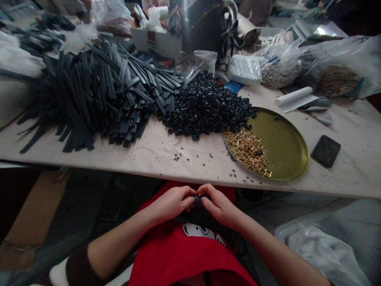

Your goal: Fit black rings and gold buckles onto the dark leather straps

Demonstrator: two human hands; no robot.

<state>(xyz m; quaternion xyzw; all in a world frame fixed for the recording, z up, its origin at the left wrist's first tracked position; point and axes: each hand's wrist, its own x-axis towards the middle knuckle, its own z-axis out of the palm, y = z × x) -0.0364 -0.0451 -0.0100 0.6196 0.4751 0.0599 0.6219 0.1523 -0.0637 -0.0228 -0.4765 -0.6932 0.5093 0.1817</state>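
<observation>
My left hand [171, 202] and my right hand [218, 204] meet over my lap, just below the table edge. Both pinch a small black piece [199, 199] between their fingertips; it looks like a strap end or a loop, too small to name for sure. On the table above lie a big heap of black flat straps [98, 91], a mound of small black loops [205, 105], and a round gold tray [282, 139] with several gold metal buckles [247, 151] piled at its left side.
A dark phone [325, 151] lies right of the tray. A white paper roll [293, 96] and plastic bags of parts [279, 65] crowd the far right. Boxes and clutter line the back. Black scraps [181, 155] dot the table's front edge. A red garment [175, 250] covers my lap.
</observation>
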